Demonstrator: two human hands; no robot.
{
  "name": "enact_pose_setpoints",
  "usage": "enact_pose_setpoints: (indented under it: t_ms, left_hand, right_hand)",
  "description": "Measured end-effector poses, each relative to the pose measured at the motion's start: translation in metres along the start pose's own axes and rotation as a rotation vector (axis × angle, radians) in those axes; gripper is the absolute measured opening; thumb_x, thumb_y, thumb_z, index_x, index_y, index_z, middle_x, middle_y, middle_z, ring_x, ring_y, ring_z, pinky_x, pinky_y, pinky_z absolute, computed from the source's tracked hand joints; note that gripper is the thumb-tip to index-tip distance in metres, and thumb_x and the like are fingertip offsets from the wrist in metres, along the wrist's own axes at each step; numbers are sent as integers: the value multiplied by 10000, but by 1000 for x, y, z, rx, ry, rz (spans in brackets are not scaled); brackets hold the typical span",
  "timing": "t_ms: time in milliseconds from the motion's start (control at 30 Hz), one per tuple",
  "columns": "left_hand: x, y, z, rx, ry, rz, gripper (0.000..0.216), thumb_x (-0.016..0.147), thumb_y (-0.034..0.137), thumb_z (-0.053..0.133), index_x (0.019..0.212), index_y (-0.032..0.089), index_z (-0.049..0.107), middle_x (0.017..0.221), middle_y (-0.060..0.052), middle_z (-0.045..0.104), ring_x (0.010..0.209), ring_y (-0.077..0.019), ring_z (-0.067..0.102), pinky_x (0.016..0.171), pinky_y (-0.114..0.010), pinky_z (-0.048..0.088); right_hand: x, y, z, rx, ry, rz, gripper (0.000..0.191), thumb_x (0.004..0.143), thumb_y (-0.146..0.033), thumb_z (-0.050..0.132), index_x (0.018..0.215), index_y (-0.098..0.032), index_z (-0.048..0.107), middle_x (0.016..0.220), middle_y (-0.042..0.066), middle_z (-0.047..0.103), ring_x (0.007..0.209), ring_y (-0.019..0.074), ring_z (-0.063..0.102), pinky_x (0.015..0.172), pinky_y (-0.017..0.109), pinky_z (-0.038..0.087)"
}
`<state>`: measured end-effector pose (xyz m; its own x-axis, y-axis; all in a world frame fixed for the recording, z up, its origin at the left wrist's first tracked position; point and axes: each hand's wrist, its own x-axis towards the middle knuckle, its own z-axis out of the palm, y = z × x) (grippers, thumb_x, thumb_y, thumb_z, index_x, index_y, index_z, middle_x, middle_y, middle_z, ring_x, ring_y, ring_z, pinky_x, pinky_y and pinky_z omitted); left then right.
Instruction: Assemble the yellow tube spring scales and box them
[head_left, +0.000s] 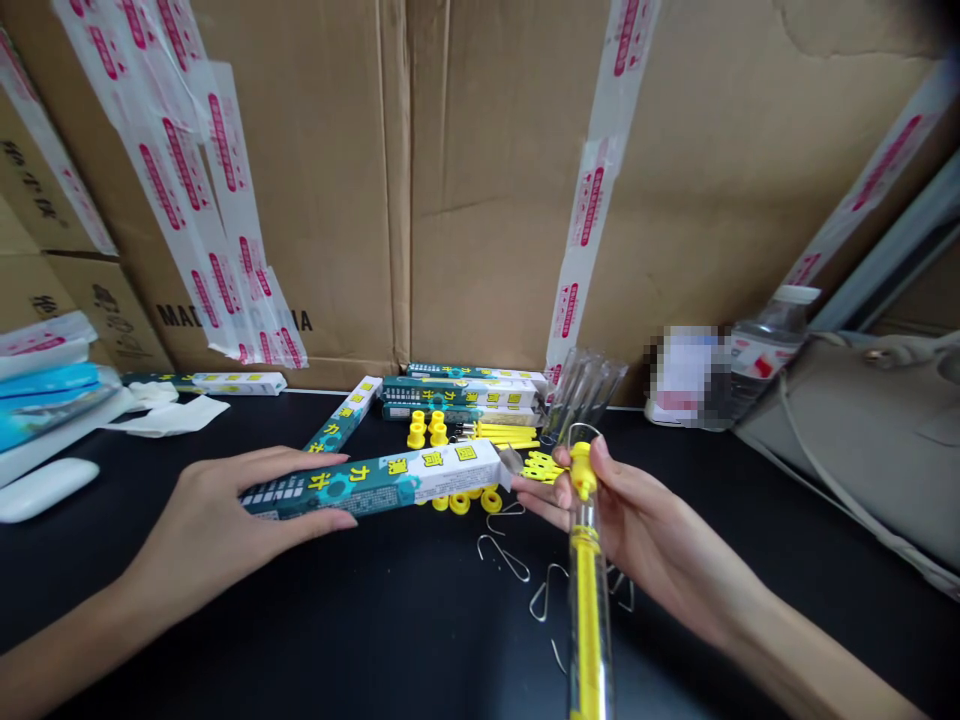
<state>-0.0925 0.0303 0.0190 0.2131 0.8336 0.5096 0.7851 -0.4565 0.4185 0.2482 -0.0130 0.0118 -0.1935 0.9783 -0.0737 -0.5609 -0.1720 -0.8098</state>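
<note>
While clasping a box (382, 478) between thumb and fingers of the left hand (214, 520), pinches a tube (586, 610) by its yellow cap (582, 468) in the right hand (634, 510). Holds both above the desk (337, 630), with the box's flap (511, 459) just beside the right fingertips; cannot tell if touching. Seems to be at the step of handling the box end with tube at the ready. Calls next, presumably, for a steady left grip, a light touch at the flap, and care to hold the tube clear of the hooks (504, 555) below.
</note>
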Motion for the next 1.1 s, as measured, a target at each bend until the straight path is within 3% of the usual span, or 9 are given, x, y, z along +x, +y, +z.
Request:
enact_pose_setpoints:
  t_ms: [133,333,433,633,867,1000,1100]
  left_hand:
    - [1,6,-1,-53,-6,-105,438,604,620,792,963,369,784,950,30,803,862,-300,759,872,-422,568]
    - [-6,9,-5,-159,91,42,187,671,424,790,828,323,784,815,31,776,704,-212,715,702,-286,525]
    - [-9,10,-7,-297,150,0,151,781,394,660,798,322,792,820,23,764,752,-194,683,688,-252,482]
    - [-6,21,-5,-787,137,-347,268,743,437,614,766,261,815,840,-50,784,754,-230,711,606,-235,536]
    - [-9,25,1,-1125,241,-488,339,824,348,518,769,196,817,948,-86,796,984,-266,719,787,-277,608]
    - [0,29,-6,-1265,335,-793,419,804,451,522,739,143,799,864,-137,795,877,-292,750,662,-308,642]
    - [5,35,-11,-1306,390,-1019,371,766,465,569,747,168,791,879,-106,801,823,-285,762,608,-315,651]
  right_hand:
    - [3,2,-2,18,8,-11,259,905,-384,688,944,-130,713,748,62,763,1073,292,711,1071,424,493]
    - [4,9,-1,19,-17,-22,247,956,-374,620,961,-144,709,773,75,774,1056,270,719,1052,413,501]
    - [1,15,1,-11,-38,-52,261,985,-379,570,982,-152,698,786,77,773,1033,258,725,1061,441,486]
    - [1,19,2,-45,-12,-87,247,985,-386,571,971,-168,686,796,56,766,954,212,734,1099,450,431]
    - [-8,14,13,-66,11,-147,224,958,-401,609,968,-191,687,821,57,769,1033,232,711,1080,427,443]
    - [-12,16,16,-100,4,-136,221,956,-410,604,960,-203,681,847,72,769,1062,243,690,1053,424,458]
    - [-11,22,16,-115,-16,-117,212,965,-408,588,979,-214,673,855,59,753,991,208,684,1029,402,466]
